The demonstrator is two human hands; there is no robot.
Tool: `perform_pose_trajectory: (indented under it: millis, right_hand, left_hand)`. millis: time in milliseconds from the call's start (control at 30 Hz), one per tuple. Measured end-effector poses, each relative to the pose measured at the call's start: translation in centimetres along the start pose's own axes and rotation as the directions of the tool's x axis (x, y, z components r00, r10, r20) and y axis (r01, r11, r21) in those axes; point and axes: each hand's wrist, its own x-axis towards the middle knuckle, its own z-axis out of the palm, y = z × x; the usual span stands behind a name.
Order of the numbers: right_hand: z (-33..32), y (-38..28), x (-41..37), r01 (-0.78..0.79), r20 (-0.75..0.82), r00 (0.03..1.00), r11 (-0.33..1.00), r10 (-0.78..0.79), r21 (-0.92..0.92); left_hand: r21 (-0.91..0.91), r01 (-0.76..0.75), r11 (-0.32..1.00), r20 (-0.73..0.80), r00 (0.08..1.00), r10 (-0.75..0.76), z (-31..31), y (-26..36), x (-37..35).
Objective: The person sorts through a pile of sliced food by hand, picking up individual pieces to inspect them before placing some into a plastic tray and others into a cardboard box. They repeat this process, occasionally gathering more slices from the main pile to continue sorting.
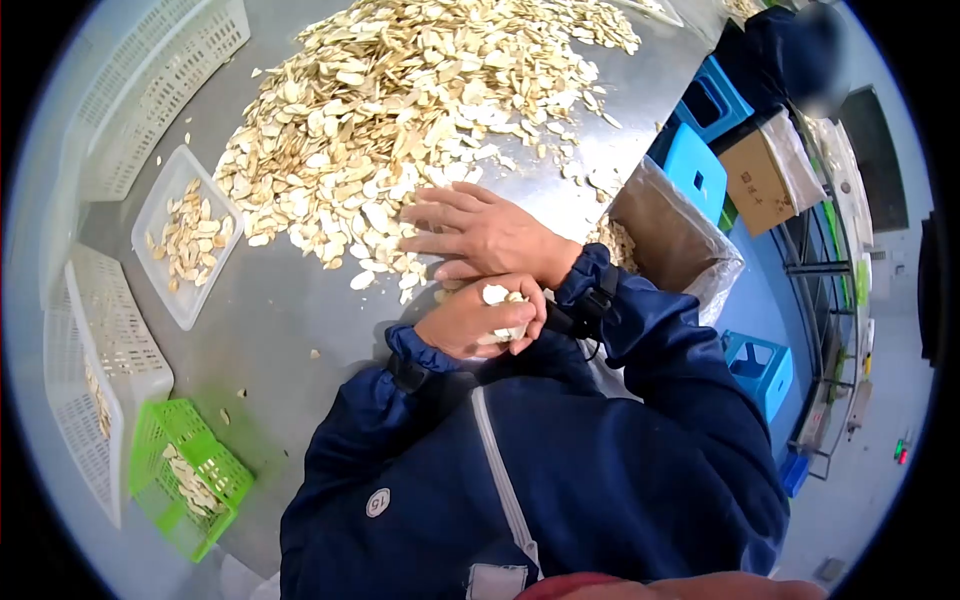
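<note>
Pale dried slices lie in a large pile [390, 110] on the metal table [285, 330]. My right hand [490, 232] reaches in from the right, palm down, with its fingers spread over the near edge of the pile. Just below it and close to my body is my left hand [470, 318], palm turned up, its fingers curled round a few white slices [508, 312]. The two hands overlap or nearly touch at the right wrist.
On the left are a white tray [226, 245] with slices, white perforated baskets [135, 350] and a green basket [225, 465]. At right stand a lined box [680, 225], blue stools [758, 370] and a cardboard box [765, 180]. A person in dark clothing [760, 50] is at top right.
</note>
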Motion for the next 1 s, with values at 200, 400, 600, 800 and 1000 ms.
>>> perform_pose_trajectory:
  millis: [200,400,600,800,1000]
  right_hand:
    - [-2.4,4.0,-4.1,-0.293,-0.198,0.938,0.956,0.285,-0.011]
    - [-3.3,6.1,-2.1,-0.492,-0.232,0.837,0.867,0.496,0.076]
    - [1.0,7.5,1.5,-0.280,-0.145,0.952,0.958,0.268,-0.063]
    - [-2.4,5.4,-4.5,-0.539,-0.382,0.767,0.840,0.516,0.054]
    - [-1.0,-0.8,-5.0,-0.535,-0.237,0.807,0.840,0.541,0.095]
  left_hand:
    - [-0.140,0.008,0.990,-0.059,0.998,-0.016,-1.1,-0.5,0.3]
    - [-0.157,-0.126,0.979,-0.183,0.978,0.096,-1.8,-1.1,1.0]
    - [-0.298,-0.224,0.928,-0.338,0.934,0.117,-0.7,-0.8,-0.7]
    - [-0.131,-0.194,0.972,-0.343,0.929,0.139,-1.2,-1.2,-3.9]
    - [-0.214,-0.135,0.967,-0.273,0.959,0.074,-1.7,-1.1,-3.8]
